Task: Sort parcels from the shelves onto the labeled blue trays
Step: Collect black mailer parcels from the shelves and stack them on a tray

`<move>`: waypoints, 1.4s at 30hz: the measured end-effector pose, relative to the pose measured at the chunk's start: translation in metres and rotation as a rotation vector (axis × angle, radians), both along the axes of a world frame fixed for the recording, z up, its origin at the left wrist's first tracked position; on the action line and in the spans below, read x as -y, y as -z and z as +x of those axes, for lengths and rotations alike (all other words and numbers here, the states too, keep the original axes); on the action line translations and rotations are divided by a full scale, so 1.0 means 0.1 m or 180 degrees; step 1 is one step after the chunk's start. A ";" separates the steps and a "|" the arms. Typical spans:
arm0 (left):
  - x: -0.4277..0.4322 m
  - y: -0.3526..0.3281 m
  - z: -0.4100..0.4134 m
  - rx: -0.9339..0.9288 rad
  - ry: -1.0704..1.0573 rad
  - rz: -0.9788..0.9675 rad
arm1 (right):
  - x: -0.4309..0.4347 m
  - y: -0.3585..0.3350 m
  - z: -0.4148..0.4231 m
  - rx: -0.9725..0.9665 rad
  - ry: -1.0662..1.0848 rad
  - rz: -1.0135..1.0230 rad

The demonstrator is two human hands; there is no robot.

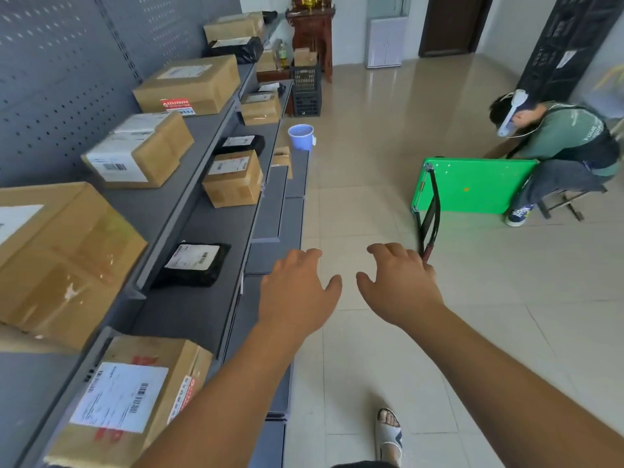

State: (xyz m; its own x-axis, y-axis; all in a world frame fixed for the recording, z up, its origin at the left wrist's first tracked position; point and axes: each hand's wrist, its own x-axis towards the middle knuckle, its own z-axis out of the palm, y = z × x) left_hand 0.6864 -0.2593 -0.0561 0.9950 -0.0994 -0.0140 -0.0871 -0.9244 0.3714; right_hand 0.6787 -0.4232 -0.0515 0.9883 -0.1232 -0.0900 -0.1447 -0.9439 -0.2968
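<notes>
— So, far left first: what sits on the shelves [216, 228]?
— Grey tiers, pegboard back. All the parcels lie on them. Large cardboard box [57, 261] nearest, on the top tier. Below it a labelled box [128, 400], its corner covered by the left forearm. Black bag parcel [192, 265] flat on the middle tier, label up. More boxes and bags farther along, spaced apart.

— Past the shelf edge?
— Blue bucket [300, 136] by the far end of the lowest tier. Black crate [306, 92] on the floor [371, 197] beyond it.

— Hands?
— Both arms stretched forward, palms down. Left hand [297, 292] over the front edge of the lower tiers, right of the black bag parcel and apart from it. Right hand [398, 285] just beside it, over the tiles. A sandalled foot [388, 434] shows below.

— Grip?
— Slack on both: fingers spread and slightly bent, thumbs out, nothing held.

— And to the right?
— Green cart [472, 184] tipped on its side on the floor. Its black handle [429, 228] runs down toward the right hand and ends behind the knuckles; cannot tell if they touch. A seated person [567, 140] bends behind the cart, well apart.
</notes>
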 end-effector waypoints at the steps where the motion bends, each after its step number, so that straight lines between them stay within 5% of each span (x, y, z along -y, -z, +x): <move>1: 0.07 0.02 0.14 -0.0010 -0.0010 0.0032 | 0.07 0.02 0.15 -0.0005 -0.0028 -0.0004; 18: 0.97 0.10 1.93 -0.0160 -0.0646 0.0309 | 0.96 0.09 2.30 -0.0047 -0.0758 0.0148; 42: -0.44 0.68 3.78 -0.0609 -0.1760 0.0010 | -0.75 0.54 4.80 -0.0377 -0.2053 0.0128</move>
